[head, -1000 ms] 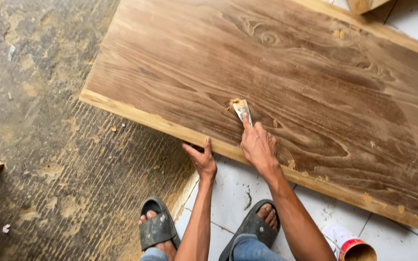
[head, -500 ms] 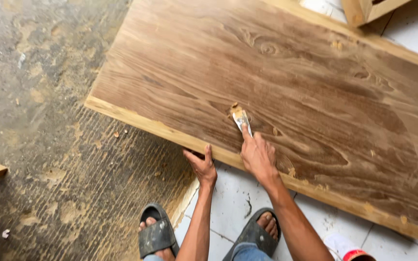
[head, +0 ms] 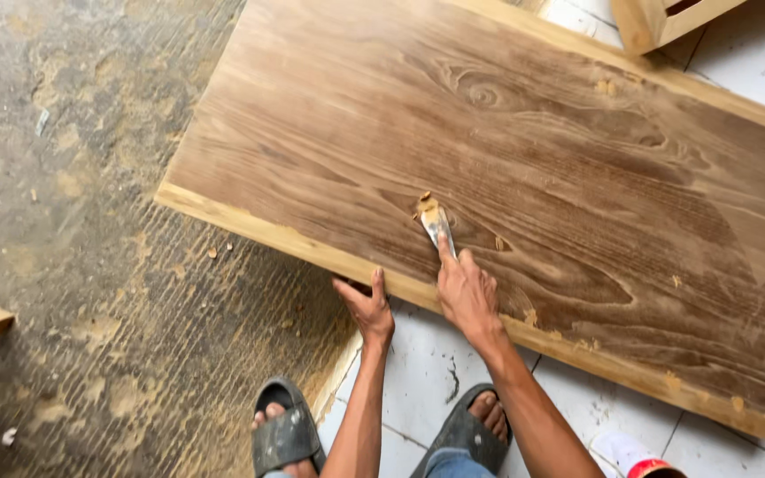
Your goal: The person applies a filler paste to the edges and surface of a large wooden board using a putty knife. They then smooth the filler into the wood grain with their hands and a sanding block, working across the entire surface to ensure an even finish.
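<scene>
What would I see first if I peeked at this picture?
A big brown wooden board with swirly grain fills most of the view, lying on the floor. Near its front edge the right hand presses a small metal scraper tipped with tan paste onto the wood, while the left hand grips the board's edge.

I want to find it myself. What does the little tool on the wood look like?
A big brown board lies on the floor. Near its front edge, the right hand presses a small putty knife flat on the wood. It is the only shiny metal thing there, with tan filler on its tip; the left hand just grips the board's edge.
</scene>
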